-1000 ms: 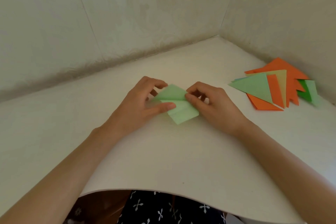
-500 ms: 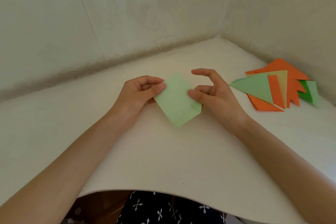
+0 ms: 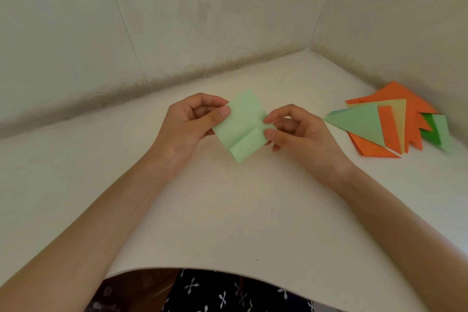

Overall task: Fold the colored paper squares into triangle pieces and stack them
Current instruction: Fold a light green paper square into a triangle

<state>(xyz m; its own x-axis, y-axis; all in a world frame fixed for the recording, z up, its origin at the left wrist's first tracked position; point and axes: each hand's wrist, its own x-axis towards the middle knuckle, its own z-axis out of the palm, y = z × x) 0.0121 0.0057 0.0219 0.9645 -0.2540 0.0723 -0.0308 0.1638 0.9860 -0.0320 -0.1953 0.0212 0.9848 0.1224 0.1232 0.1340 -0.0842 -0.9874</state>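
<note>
a: how far along?
b: several folded triangles (image 3: pixel 379 124) lie stacked far right. the light green square (image 3: pixel 241 125), creased, is above the table's (image 3: pixel 228 210) middle, pinched by left hand (image 3: pixel 188 121) and right hand (image 3: pixel 296 132); its folding looks unfinished.

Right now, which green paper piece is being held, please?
The creased light green paper rectangle, pinched by left hand and right hand; green triangles lie stacked.

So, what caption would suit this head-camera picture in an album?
Left hand and right hand pinch a creased green paper over the table, folded triangles piled nearby.
</note>
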